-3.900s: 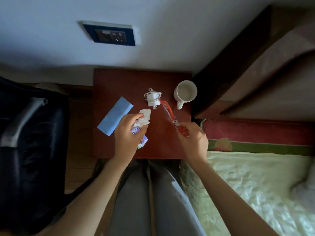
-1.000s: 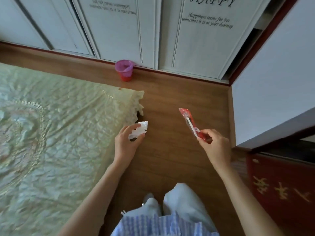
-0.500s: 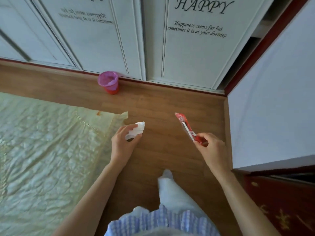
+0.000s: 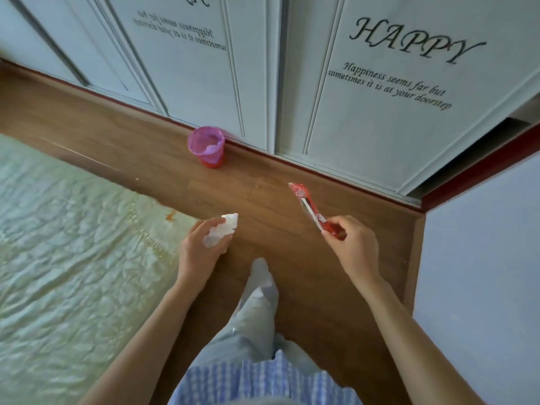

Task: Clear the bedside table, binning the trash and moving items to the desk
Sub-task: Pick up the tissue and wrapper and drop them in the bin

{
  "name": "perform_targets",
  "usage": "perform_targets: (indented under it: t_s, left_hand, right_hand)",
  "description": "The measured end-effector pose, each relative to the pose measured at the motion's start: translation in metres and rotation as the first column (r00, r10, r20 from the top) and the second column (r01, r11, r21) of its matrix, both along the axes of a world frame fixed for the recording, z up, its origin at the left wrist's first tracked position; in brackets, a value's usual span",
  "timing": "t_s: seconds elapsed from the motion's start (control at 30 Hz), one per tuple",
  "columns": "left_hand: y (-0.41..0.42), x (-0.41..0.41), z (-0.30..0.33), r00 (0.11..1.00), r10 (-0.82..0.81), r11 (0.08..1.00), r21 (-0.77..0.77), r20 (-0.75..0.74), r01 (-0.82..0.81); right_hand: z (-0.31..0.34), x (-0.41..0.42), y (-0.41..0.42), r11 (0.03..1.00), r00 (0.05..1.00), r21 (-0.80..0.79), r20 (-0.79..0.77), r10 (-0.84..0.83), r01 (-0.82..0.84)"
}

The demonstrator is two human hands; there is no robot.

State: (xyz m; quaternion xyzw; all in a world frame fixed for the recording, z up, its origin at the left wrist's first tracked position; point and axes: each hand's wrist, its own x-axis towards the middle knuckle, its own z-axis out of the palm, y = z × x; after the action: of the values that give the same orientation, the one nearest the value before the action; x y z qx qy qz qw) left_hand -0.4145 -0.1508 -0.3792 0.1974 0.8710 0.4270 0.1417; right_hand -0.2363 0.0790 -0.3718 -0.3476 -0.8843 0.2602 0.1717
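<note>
Compared with half a second earlier, the small red bin point(image 4: 208, 147) with its pink liner appears closer and more central, standing on the wooden floor point(image 4: 263, 182) against the white wardrobe doors point(image 4: 365, 92). At left lies the pale green bedspread point(image 4: 73, 244). One trouser leg point(image 4: 257, 305) is stepped forward. Left hand point(image 4: 198, 249): fingers curled around crumpled white paper point(image 4: 220, 232). Right hand point(image 4: 355, 244): thumb and fingers pinching the lower end of a red wrapper point(image 4: 308, 204), which points towards the doors. Both items are held above the floor, short of the bin.

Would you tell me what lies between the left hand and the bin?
Only bare wooden floor in the head view, between left hand and bin.
</note>
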Motion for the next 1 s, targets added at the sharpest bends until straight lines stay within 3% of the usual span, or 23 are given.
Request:
perform_targets:
  t_s: [0.57, 1.0]
  left_hand:
    - [0.152, -0.234, -0.006, 0.989, 0.126, 0.992, 0.015, -0.077, -0.126]
    - [0.228, -0.373, -0.028, 0.88, 0.467, 0.883, 0.001, -0.091, -0.468]
  right_hand:
    - [-0.007, -0.279, 0.166, 0.971, 0.97, -0.06, 0.059, 0.237, -0.233]
    - [-0.025, -0.515, 0.275, 0.854, 0.845, -0.097, 0.123, 0.52, -0.511]
